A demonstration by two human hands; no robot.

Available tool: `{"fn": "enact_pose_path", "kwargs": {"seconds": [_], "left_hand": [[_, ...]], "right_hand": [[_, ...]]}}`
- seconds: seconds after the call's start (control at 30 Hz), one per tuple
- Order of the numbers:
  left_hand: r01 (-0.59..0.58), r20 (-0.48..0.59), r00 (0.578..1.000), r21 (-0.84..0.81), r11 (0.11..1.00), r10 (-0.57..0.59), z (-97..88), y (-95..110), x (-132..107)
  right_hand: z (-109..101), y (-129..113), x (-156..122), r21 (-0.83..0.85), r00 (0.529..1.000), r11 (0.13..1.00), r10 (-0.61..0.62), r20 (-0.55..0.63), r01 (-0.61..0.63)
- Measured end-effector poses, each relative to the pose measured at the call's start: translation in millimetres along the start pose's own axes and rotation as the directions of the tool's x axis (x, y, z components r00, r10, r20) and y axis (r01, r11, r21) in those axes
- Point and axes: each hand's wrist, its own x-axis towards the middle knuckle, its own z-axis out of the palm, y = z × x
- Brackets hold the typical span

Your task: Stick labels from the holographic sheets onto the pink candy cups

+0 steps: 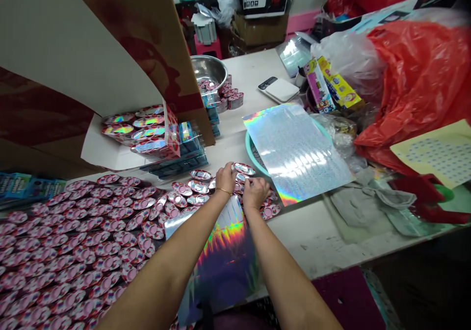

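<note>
My left hand [225, 178], a thin bracelet at its wrist, reaches over a group of small oval packs [199, 187] with shiny silver tops. Its fingers are closed, fingertips beside an oval pack [244, 169]; what they pinch is too small to make out. Close by on the right, my right hand [256, 192] has curled fingers over the same group, and their grip is hidden. Under my forearms lies a holographic silver sheet [224, 266]. Rows of oval packs with pink centres [106, 249] spread across the table to the left.
Behind my hands, another holographic sheet [301, 153] rests across a turquoise basin [252, 148]. An open white box [121, 155] of oval packs stands left, before a tall cardboard box [147, 35]. Farther back are a steel bowl [222, 69], a scale [281, 90] and red plastic bags [427, 74].
</note>
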Motion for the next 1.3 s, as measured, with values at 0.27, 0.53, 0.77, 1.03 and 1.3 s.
{"fn": "enact_pose_path", "kwargs": {"seconds": [0.27, 0.53, 0.77, 1.03, 1.3], "left_hand": [[0.075, -0.073, 0.994, -0.056, 0.996, -0.079, -2.9, -4.8, 3.1], [-0.078, 0.113, 0.99, -0.021, 0.997, 0.08, -87.0, -68.6, -60.0], [-0.086, 0.272, 0.962, 0.238, 0.967, 0.019, -89.1, -95.5, -109.1], [-0.125, 0.201, 0.976, 0.217, 0.968, 0.081, -77.9, -99.7, -124.8], [-0.101, 0.149, 0.986, 0.17, 0.98, 0.076, -73.7, -104.9, -127.8]], "right_hand": [[-7.0, -4.2, 4.4, -0.083, 0.997, 0.996, 0.037, 0.062, -0.032], [-37.7, 3.7, -0.6, -0.139, 0.845, 0.849, -0.463, 0.268, 0.509], [-25.7, -21.1, -54.5, 0.13, 0.408, 0.497, -0.814, 0.414, 0.858], [-9.9, -0.3, -75.1, 0.192, 0.223, 0.304, -0.909, 0.352, 0.933], [-16.5, 6.5, -92.2, 0.27, 0.296, 0.375, -0.91, 0.292, 0.887]]}}
